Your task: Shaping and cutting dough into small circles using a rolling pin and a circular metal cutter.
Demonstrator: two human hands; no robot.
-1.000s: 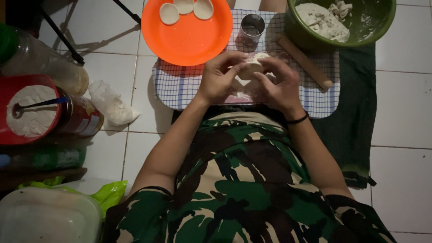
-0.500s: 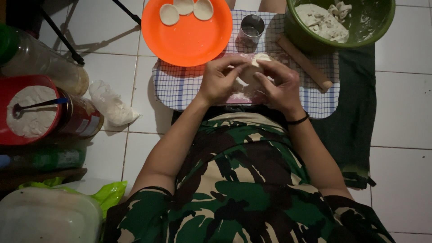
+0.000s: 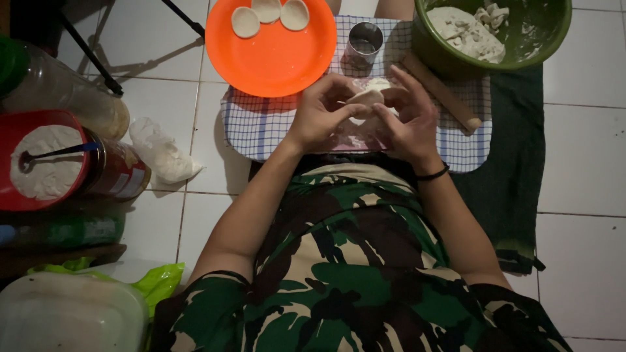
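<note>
A: What surrounded the work area?

B: A green round plastic bowl (image 3: 554,39) held a mass of white dough (image 3: 466,29). Left of it, an orange round plastic plate (image 3: 274,62) carried three finished pale dough pieces (image 3: 246,21) at its far edge. A wooden rolling pin (image 3: 440,91) and a small metal cup (image 3: 364,42) lay on the blue-checked cloth (image 3: 261,127).

A: And the hands?

B: The left hand (image 3: 319,114) and right hand (image 3: 411,120) were both closed, pinching one small folded dough piece (image 3: 366,98) between the fingertips, above the cloth. Judged status: three done, one being shaped, bulk dough remaining.
</note>
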